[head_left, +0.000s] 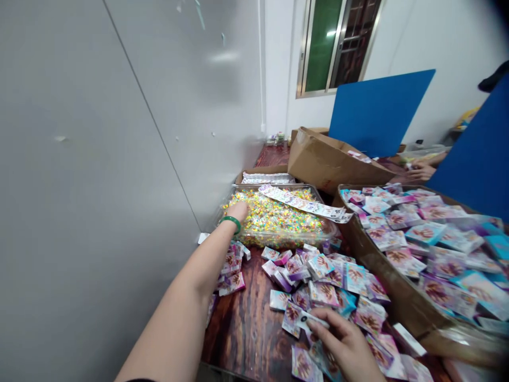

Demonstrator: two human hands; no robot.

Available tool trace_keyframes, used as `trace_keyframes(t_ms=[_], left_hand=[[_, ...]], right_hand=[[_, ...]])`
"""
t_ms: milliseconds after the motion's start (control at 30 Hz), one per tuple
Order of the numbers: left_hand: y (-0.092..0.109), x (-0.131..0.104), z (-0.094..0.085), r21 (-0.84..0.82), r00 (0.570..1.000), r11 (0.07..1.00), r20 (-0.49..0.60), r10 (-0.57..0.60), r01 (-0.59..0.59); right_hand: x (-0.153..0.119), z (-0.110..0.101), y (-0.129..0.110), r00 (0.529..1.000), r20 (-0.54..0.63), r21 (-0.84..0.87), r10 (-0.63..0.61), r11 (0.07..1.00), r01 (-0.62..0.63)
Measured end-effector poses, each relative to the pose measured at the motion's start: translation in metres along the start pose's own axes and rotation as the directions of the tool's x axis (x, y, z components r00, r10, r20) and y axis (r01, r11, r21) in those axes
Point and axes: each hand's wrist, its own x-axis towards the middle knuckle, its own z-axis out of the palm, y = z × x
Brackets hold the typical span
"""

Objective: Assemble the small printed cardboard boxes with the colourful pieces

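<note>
My left hand [239, 211], with a green bangle [231, 223] at its wrist, reaches into the left side of a clear plastic bin [278, 233]. Small shiny yellow, green and orange pieces [274, 215] fill the bin, and the left fingers are hidden from me. A long printed strip [298, 200] lies across them, its end over the bin's right rim. Low on the right, my right hand [338, 334] pinches a white slip with a black dot [305, 319] between thumb and fingers. Below and around it lie many small printed boxes [324, 293], white, purple, pink and blue.
A large carton [369, 260] full of the same boxes stands at the right. Behind sits another brown carton [318, 159], with blue panels [377, 111] beyond. A grey wall [119, 212] borders the left side. Another person's hand [421, 171] shows at the far right.
</note>
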Motion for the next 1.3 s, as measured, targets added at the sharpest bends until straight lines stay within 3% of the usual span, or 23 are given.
trace_keyframes(t_ms=[300,467,600,733,800,833,900,1000,1100,1167,1300], left_hand=[[0.006,-0.024,-0.006,-0.298,0.992,0.954,-0.107,-0.059,0.024],[0.023,-0.035,-0.019,-0.582,0.98,0.813,-0.16,-0.121,0.005],[0.048,-0.076,-0.024,-0.798,0.994,0.602,-0.075,-0.084,-0.009],[0.079,-0.156,-0.012,-0.917,0.996,0.398,0.064,0.06,0.035],[0.093,-0.198,-0.001,-0.989,0.975,0.047,0.147,0.166,0.141],[0.098,-0.216,0.005,-0.975,0.955,-0.037,0.206,0.214,0.218],[0.104,-0.244,0.017,-0.932,0.924,-0.14,0.295,0.244,0.335],[0.106,-0.266,0.034,-0.876,0.904,-0.238,0.379,0.195,0.419],[0.103,-0.272,0.047,-0.862,0.906,-0.281,0.395,0.15,0.423],[0.1,-0.272,0.052,-0.882,0.919,-0.26,0.373,0.13,0.394],[0.095,-0.27,0.054,-0.943,0.94,-0.066,0.318,0.123,0.327]], right_hand=[[-0.001,0.005,-0.02,0.999,0.005,0.076,-0.036,0.996,0.036],[-0.003,0.004,-0.024,0.998,-0.054,0.084,-0.037,0.996,0.041],[-0.001,-0.002,-0.022,0.993,-0.115,0.236,0.04,0.972,-0.012],[0.008,-0.008,-0.031,0.971,-0.19,0.386,0.146,0.92,-0.062],[0.014,-0.008,-0.039,0.964,-0.211,0.402,0.161,0.913,-0.064],[0.017,-0.007,-0.041,0.964,-0.211,0.403,0.161,0.913,-0.064],[0.022,-0.002,-0.045,0.97,-0.193,0.405,0.15,0.912,-0.061],[0.025,0.011,-0.043,0.975,-0.173,0.43,0.138,0.901,-0.051],[0.025,0.021,-0.036,0.968,-0.214,0.444,0.132,0.896,-0.024],[0.025,0.024,-0.032,0.963,-0.241,0.41,0.119,0.912,-0.01],[0.025,0.019,-0.028,0.979,-0.192,0.299,0.074,0.954,-0.014]])
